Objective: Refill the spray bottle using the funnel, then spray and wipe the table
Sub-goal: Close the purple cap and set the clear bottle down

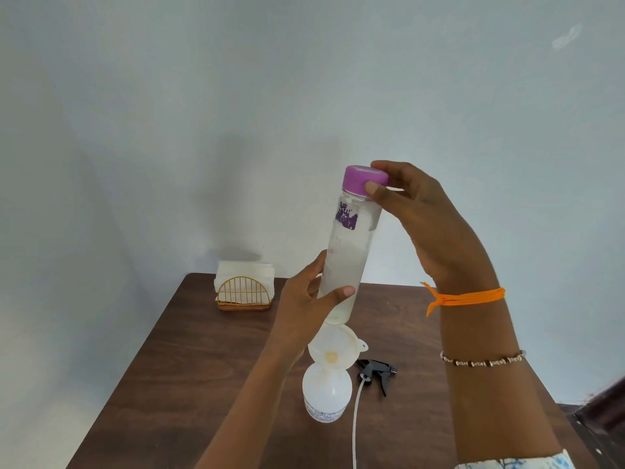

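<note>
Fingers of the right hand [419, 211] pinch the purple cap [364, 179] of a clear water bottle [348, 252], while the left hand [304, 299] curls around its lower part, holding it tilted in the air. Just below, a white funnel [333, 348] sits in the neck of the spray bottle [326, 394], which stands on the brown table [189, 367]. Beside it lies the black sprayer head [375, 372] with its tube. A gold napkin holder [243, 291] stands at the far edge.

Head view — close above the table [189, 360], facing the wall [169, 113].
</note>
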`<state>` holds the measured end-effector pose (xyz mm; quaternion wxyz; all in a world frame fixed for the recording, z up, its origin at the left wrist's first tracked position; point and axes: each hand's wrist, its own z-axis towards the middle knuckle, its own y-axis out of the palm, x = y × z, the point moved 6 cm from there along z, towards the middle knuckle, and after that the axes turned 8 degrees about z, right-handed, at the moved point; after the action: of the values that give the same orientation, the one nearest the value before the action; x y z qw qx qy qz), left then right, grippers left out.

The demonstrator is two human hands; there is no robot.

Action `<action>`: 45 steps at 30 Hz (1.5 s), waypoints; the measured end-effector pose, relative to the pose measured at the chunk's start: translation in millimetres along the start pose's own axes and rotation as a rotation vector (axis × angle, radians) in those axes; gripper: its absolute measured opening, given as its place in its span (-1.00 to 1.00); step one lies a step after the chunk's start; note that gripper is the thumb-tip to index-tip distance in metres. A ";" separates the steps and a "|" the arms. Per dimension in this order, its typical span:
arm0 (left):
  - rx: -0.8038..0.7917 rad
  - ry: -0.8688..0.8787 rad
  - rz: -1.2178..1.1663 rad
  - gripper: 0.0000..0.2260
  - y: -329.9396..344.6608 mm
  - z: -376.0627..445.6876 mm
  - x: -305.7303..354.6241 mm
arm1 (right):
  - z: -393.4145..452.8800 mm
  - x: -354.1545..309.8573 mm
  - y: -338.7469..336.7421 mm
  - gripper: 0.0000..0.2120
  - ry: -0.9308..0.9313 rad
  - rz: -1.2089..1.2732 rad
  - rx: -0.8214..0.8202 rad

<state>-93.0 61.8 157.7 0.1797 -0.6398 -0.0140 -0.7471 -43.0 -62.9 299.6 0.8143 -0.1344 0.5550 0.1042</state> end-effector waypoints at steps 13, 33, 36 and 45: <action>0.026 -0.006 -0.011 -0.50 -2.4 -1.7 -6.6 | 6.8 17.1 -14.2 -0.66 -0.001 0.205 -0.020; -0.350 0.060 -0.128 -0.54 2.8 -10.8 6.5 | 11.3 29.0 25.2 -0.38 -0.006 0.490 -0.445; -0.344 0.034 -0.100 -0.52 5.6 -10.4 4.3 | 10.6 28.7 28.7 -0.56 -0.022 0.457 -0.405; -0.281 0.022 -0.044 -0.67 13.5 -7.9 4.7 | 13.6 32.4 26.5 -0.68 -0.031 0.358 -0.198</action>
<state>-97.2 46.0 157.9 0.0722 -0.6499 0.0786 -0.7525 -27.8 -32.7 271.5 0.7741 -0.1112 0.5443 0.3034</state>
